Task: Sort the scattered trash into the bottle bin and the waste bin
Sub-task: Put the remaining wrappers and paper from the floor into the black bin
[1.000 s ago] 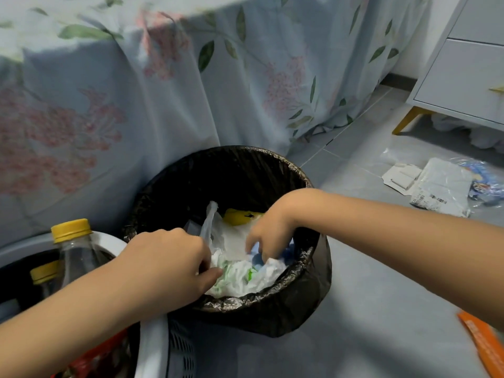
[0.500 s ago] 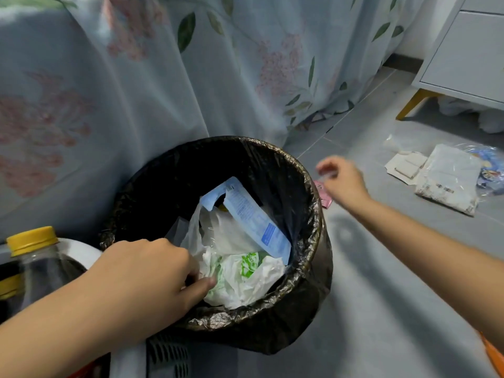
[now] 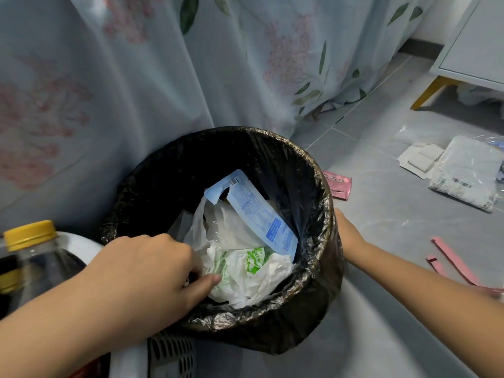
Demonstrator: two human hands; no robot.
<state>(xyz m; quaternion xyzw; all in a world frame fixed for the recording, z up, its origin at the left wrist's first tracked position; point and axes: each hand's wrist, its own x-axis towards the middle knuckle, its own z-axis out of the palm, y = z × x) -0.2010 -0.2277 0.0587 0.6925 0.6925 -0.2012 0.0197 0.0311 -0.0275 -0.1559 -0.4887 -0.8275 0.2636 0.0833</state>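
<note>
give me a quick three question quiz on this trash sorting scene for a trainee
1. True or false: the pink wrapper lies on the floor, outside the waste bin.
2. Which item stands tallest among the trash in the waste bin? A. the blue packet B. a glass jar C. a shoe
3. Fill in: the bottle at the left edge has a ____ cap.

Key
1. True. It lies on the tiles behind the bin's right rim.
2. A. It leans up over the white plastic bag, where the left hand reaches; the right hand is at the bin's outer side.
3. Yellow.
</note>
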